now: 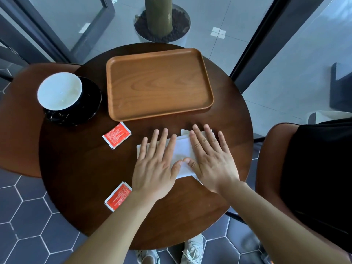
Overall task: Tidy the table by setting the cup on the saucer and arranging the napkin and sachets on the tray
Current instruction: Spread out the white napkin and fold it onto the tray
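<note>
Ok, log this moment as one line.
hands: left hand, right hand flat on napkin | cup on saucer | tray bare | sachets off tray

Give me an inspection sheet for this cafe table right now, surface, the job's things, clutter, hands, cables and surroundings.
Surface: round dark wooden table, looks dry and clean.
Tray: wooden tray at the far side, nothing on it.
Cup: cup, white inside, already sits on the dark saucer at the left.
Napkin: white napkin flat on the table, near the tray but off it.
Sachets: two red sachets, far sachet and near sachet, both on the table, off the tray.
Clutter: nothing seen.
Hands: left hand and right hand lie flat, palms down, pressing the napkin.
Cables: nothing seen.
Surroundings: brown chairs either side, potted plant beyond, glass panels, hexagon-tiled floor.
</note>
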A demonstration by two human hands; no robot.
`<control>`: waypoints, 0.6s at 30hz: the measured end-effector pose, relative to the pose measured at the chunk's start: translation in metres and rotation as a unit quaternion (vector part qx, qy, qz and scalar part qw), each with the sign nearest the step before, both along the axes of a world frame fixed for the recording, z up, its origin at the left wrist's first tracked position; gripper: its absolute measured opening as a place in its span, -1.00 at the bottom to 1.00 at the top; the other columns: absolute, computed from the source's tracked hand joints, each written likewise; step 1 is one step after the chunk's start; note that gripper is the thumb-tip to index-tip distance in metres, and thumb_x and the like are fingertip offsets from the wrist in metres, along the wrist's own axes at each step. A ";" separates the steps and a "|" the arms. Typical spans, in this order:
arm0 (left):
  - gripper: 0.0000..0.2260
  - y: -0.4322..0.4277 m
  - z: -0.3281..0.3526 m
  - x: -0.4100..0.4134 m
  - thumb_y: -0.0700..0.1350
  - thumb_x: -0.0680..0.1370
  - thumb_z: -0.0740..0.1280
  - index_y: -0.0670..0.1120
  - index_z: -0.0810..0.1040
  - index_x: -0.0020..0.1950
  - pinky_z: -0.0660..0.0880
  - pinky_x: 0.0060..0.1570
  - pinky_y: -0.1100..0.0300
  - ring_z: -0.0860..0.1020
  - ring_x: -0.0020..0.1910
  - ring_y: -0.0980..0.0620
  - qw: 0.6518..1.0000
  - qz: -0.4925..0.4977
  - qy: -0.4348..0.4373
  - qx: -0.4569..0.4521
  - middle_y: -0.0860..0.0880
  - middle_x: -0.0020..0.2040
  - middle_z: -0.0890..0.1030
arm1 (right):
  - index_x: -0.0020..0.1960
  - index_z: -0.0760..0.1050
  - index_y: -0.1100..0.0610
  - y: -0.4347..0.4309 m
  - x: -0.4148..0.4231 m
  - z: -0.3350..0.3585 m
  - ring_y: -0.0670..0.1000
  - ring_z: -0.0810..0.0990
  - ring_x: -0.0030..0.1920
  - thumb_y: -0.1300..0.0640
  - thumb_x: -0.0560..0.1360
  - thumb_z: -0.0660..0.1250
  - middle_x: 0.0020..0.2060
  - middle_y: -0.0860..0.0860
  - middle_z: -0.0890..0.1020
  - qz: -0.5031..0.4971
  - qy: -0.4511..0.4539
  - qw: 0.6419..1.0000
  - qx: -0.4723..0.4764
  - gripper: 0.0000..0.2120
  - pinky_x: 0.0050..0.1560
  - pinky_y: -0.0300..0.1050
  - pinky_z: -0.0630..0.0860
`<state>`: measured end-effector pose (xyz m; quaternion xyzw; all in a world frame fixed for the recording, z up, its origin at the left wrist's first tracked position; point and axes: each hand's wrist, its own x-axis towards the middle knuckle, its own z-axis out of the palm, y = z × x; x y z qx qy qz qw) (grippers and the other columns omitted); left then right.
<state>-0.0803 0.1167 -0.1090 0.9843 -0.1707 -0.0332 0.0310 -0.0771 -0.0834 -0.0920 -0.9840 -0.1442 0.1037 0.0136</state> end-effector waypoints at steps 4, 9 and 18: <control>-0.39 0.000 0.003 0.000 0.26 0.67 -0.09 -0.06 0.04 0.64 0.04 0.55 -0.18 -0.02 0.62 -0.13 1.000 0.002 0.009 -0.004 -0.14 0.64 0.08 | 0.64 -0.09 0.09 -0.007 -0.003 -0.002 0.07 -0.22 0.62 -0.31 0.66 -0.18 0.64 -0.01 -0.08 -0.011 -0.005 1.000 0.016 -0.31 0.58 0.24 -0.02; -0.39 0.000 0.017 0.001 0.25 0.66 -0.11 -0.05 0.05 0.64 0.01 0.56 -0.15 -0.03 0.63 -0.12 0.999 -0.001 0.034 -0.009 -0.14 0.64 0.07 | 0.63 -0.22 0.04 -0.010 0.000 -0.001 0.03 -0.35 0.59 -0.33 0.64 -0.27 0.62 -0.05 -0.22 -0.004 0.021 1.000 0.001 -0.30 0.58 0.23 -0.11; -0.44 0.027 0.056 -0.027 -0.03 0.53 0.41 -0.26 0.40 0.46 0.41 0.32 -0.16 0.33 0.46 -0.27 0.978 0.173 -0.038 -0.114 -0.26 0.47 0.39 | 0.64 -0.06 0.10 0.025 -0.022 0.018 0.10 -0.16 0.63 -0.31 0.66 -0.07 0.64 0.02 -0.05 0.032 -0.076 0.992 0.094 -0.29 0.58 0.18 -0.19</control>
